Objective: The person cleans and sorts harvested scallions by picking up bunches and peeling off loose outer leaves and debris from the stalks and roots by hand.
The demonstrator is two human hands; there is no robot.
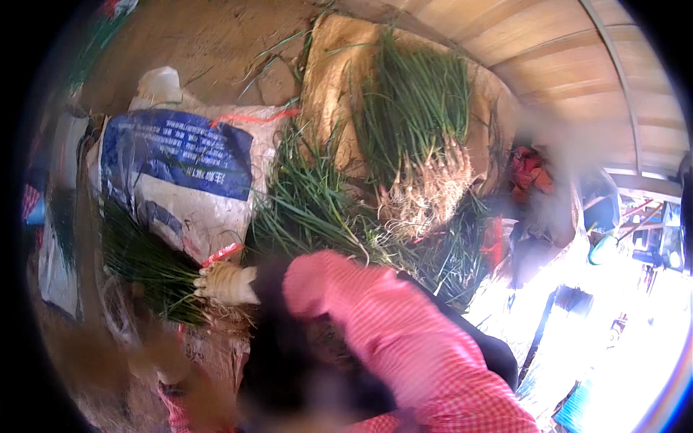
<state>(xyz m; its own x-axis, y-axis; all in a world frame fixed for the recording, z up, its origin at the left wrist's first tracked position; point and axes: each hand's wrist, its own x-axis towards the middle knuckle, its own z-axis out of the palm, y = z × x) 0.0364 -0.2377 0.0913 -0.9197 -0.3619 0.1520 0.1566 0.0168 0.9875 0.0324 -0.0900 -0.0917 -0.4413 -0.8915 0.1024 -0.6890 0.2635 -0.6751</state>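
Observation:
My right hand (226,282), in a cream glove, reaches left from a pink checked sleeve. Its fingers are over the root end of a bunch of scallion-like green plants (154,265), with roots hanging below. Whether the fingers grip the bunch or only rest on it is unclear. At the lower left, my left hand (173,371) is mostly a blur above another pink checked cuff; what it holds cannot be made out. A white and blue woven sack (195,211) bearing writing lies just beyond the bunch, partly over its leaves.
A large pile of rooted scallion-like plants (419,130) lies on a tan woven sack (333,92) ahead. Loose green leaves (308,200) are strewn before it. Bare soil (216,38) stretches beyond. A pale panelled wall (563,70) rises at right, above red cloth-like items (530,173).

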